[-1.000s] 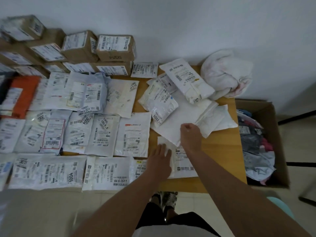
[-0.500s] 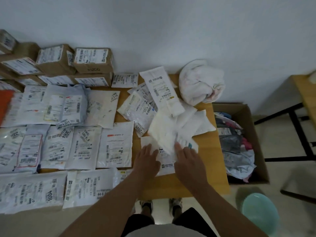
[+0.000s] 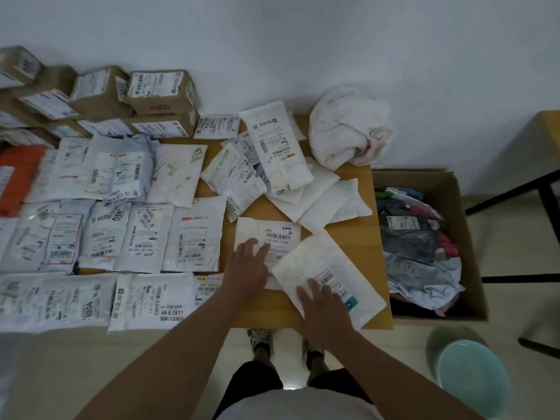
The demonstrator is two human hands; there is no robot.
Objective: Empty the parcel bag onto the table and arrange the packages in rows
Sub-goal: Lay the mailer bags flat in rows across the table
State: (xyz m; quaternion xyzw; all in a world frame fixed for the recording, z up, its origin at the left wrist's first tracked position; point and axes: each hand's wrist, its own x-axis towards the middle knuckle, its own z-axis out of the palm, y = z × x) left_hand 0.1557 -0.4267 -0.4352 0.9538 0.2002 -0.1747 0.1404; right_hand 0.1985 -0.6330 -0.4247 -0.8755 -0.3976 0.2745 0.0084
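Both hands lay flat with straight fingers on soft white mailers at the near right end of the wooden table (image 3: 371,189). The left hand (image 3: 248,268) pressed on a flat mailer (image 3: 269,234) with a barcode label, and the right hand (image 3: 321,307) rested on a tilted mailer (image 3: 315,268) that overlapped the first one's right edge. To the left, crinkled plastic packages (image 3: 121,231) with printed labels lay in rows, and brown cardboard boxes (image 3: 157,92) were stacked against the wall behind them. Behind the hands a loose pile (image 3: 272,165) of padded white mailers lay unsorted. The crumpled white bag (image 3: 348,128) sat at the far right corner of the table. On the floor to the right, an open carton (image 3: 466,237) held dark and coloured soft packets, and a round pale green stool (image 3: 472,377) stood near it.
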